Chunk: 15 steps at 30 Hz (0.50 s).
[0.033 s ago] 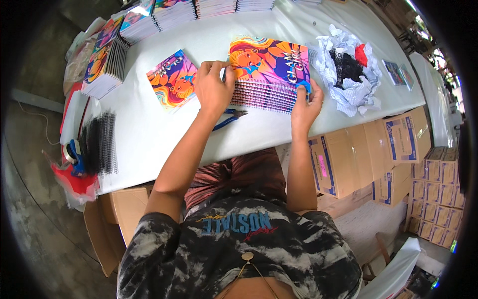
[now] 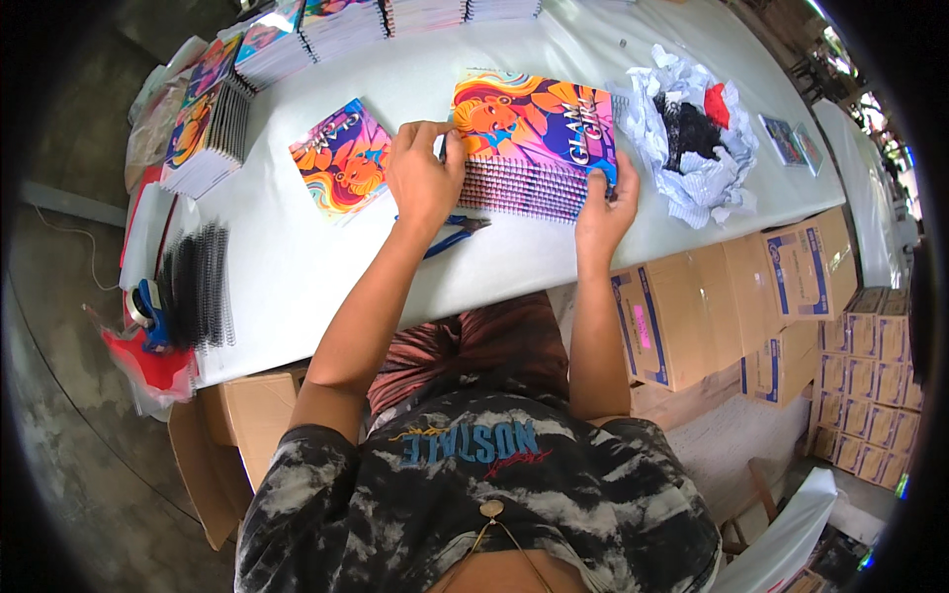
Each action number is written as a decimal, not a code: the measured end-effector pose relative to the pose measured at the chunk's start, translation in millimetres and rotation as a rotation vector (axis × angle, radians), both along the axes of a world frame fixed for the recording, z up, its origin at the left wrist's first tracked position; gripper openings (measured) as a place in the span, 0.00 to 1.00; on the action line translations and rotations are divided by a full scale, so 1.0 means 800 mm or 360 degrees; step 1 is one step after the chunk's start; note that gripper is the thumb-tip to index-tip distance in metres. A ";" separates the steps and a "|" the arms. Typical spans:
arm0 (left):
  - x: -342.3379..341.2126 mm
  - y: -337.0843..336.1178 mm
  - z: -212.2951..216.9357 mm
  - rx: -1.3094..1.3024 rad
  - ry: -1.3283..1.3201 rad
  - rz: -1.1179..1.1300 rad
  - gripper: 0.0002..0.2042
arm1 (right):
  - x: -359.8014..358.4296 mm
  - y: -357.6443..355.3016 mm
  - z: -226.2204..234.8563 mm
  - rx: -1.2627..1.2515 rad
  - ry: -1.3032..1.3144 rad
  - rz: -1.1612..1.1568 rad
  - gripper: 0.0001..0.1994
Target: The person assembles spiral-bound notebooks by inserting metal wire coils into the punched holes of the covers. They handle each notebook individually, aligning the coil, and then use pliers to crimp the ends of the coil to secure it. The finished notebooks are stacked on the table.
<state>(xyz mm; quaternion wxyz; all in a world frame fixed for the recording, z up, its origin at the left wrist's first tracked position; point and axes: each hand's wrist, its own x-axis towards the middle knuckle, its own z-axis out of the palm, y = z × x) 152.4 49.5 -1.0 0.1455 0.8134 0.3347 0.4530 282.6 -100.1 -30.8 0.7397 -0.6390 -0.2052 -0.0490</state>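
Observation:
A stack of spiral-bound notebooks [image 2: 539, 124] with bright illustrated covers lies on the table in front of me, its coil edges facing my body. My left hand [image 2: 425, 173] is closed around the stack's left end, thumb at the near corner. At the right end, my right hand [image 2: 606, 206] grips the near corner, thumb towards the cover and fingers along the side. A loose matching cover or booklet [image 2: 346, 163] lies turned just left of my left hand. Blue-handled pliers [image 2: 453, 235] rest on the table below the stack, partly hidden by my left wrist.
More notebook stacks [image 2: 210, 138] line the table's left and far edges. Black binding coils [image 2: 198, 282] and a blue tape dispenser [image 2: 150, 316] sit at the left. Crumpled paper [image 2: 682, 188] with black and red scraps lies right. Cardboard boxes [image 2: 682, 316] stand below the table edge.

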 end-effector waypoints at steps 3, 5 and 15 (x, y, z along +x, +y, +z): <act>-0.007 -0.011 -0.004 -0.0252 -0.0078 -0.0120 0.10 | -0.012 -0.005 0.008 -0.0151 -0.0215 -0.0041 0.21; -0.014 -0.013 0.008 -0.0529 -0.0155 -0.0211 0.11 | -0.016 -0.010 0.005 -0.0196 -0.0119 0.0035 0.24; -0.180 0.064 -0.055 0.0348 0.0969 -0.0062 0.18 | -0.130 -0.029 -0.020 -0.0552 -0.1030 0.1065 0.18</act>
